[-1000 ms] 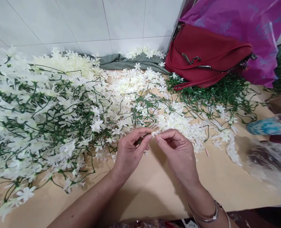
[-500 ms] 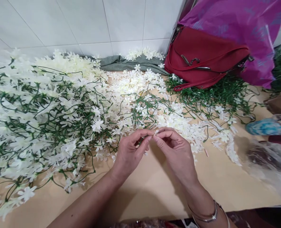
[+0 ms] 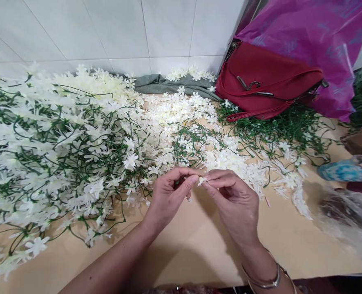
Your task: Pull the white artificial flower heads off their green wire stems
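My left hand (image 3: 172,198) and my right hand (image 3: 234,202) meet over the table, fingertips almost touching. Between them is a small white artificial flower (image 3: 201,181), pinched by thumb and forefinger on both sides. Its stem, if it has one, is hidden by my fingers. A tiny white tip (image 3: 189,199) pokes out beneath my left hand's curled fingers; I cannot tell what it belongs to. Left of my hands spreads a big heap of white artificial flowers on green stems (image 3: 77,151). Loose white blossoms (image 3: 230,161) lie just beyond my fingertips.
Bare green stems (image 3: 279,126) are piled under a red handbag (image 3: 269,81), with a purple plastic bag (image 3: 316,45) behind it. A blue-and-white bottle (image 3: 340,169) and a clear plastic bag (image 3: 349,212) lie at the right. A tiled wall (image 3: 122,28) borders the table's back.
The small white flower shows more plainly between my fingertips now. My right hand has shifted slightly right and down, its fingers still pinched. The whole view has shifted a little.
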A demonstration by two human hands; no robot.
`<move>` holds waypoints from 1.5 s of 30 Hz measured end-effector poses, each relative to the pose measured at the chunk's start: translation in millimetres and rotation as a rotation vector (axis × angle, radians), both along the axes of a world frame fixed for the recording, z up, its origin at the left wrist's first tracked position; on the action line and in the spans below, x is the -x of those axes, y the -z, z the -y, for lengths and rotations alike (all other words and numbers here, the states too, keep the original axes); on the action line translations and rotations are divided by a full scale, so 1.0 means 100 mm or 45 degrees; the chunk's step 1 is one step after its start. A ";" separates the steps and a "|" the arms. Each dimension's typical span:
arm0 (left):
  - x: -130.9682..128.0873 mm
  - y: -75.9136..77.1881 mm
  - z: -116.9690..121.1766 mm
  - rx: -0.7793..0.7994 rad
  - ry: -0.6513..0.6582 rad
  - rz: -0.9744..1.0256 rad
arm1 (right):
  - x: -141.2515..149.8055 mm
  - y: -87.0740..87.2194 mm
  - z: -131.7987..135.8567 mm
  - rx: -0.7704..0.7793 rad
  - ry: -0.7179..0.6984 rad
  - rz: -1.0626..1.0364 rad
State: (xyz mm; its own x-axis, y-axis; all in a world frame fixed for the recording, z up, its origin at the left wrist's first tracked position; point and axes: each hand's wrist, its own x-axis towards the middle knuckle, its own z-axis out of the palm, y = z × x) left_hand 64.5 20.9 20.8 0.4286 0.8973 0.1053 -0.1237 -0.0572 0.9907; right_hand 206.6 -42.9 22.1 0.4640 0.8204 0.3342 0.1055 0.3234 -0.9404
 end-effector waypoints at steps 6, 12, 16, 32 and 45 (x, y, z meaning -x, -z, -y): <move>0.02 -0.04 -0.03 0.082 0.053 -0.024 | 0.04 -0.02 -0.01 -0.030 0.037 -0.010; 0.02 -0.05 -0.01 0.144 0.123 -0.021 | 0.05 0.03 0.06 0.131 0.147 0.075; 0.01 -0.02 0.06 -0.084 -0.029 -0.103 | 0.04 0.09 0.11 0.203 0.178 0.241; 0.02 -0.01 0.09 -0.635 -0.151 -0.272 | -0.04 0.08 0.03 0.130 -0.083 0.074; 0.03 -0.05 0.06 0.114 0.052 -0.031 | -0.04 0.16 0.01 0.133 -0.245 -0.188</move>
State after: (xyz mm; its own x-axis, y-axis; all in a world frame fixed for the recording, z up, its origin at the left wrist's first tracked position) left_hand 61.5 14.8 26.0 0.4667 0.8843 0.0146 -0.1001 0.0365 0.9943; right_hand 210.6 -44.0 6.3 0.3337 0.9247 0.1834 -0.0894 0.2247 -0.9703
